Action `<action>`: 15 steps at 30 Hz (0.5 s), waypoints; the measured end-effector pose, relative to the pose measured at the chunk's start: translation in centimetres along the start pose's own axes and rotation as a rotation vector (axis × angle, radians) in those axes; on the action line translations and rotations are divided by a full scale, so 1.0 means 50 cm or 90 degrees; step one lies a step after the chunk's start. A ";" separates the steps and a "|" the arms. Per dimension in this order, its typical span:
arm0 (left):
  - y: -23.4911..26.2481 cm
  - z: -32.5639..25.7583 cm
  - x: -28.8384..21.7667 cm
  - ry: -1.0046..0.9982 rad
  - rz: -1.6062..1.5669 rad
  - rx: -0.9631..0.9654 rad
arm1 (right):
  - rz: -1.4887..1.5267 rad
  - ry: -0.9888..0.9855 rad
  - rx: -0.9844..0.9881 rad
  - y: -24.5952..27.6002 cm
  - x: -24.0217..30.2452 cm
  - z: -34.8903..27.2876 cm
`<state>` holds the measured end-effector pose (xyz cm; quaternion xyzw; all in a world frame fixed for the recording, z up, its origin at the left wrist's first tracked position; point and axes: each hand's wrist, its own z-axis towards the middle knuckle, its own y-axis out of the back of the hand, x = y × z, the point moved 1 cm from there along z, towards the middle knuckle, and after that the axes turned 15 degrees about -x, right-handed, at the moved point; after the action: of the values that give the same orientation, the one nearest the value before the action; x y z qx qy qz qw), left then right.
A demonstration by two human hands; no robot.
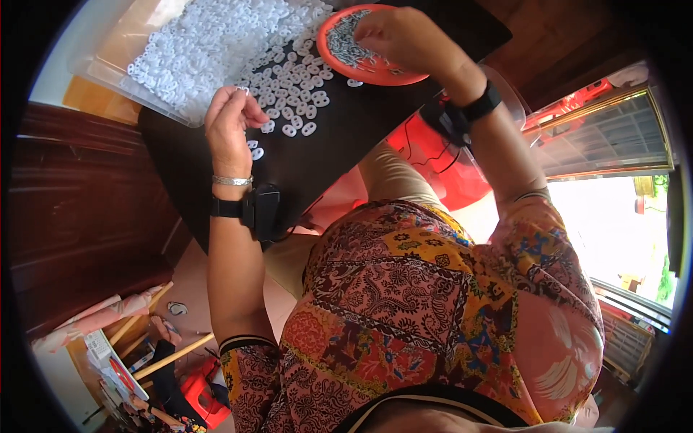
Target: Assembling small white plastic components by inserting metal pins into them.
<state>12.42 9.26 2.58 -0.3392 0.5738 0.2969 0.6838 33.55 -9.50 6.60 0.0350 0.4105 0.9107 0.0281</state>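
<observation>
My left hand (pixel 229 124) is at the near edge of a spread of white two-holed oval plastic pieces (pixel 291 97) on the dark table (pixel 339 137). Its thumb and fingers pinch one white plastic piece (pixel 244 91), mostly covered by the fingertips. Over the right side of an orange round tray (pixel 324 55) hangs my right hand (pixel 410 42), its fingers curled together at small silver metal parts (pixel 343 37). Whatever those fingertips hold is too small to make out. Both wrists carry black strapped devices.
A clear plastic bin (pixel 108 78) heaped with white pieces (pixel 202 50) tips toward the table at the far left. Beneath the table's right edge is a red plastic stool (pixel 451 169). Dark wooden furniture (pixel 79 187) stands on the left; a bright window opening (pixel 613 224) is on the right.
</observation>
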 end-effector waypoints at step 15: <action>-0.002 0.004 0.026 0.004 0.072 0.006 | -0.220 0.052 0.122 -0.039 0.040 0.011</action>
<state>12.84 9.40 1.31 -0.3040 0.5953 0.3313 0.6659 31.65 -7.64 5.56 -0.0708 0.4962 0.8496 0.1638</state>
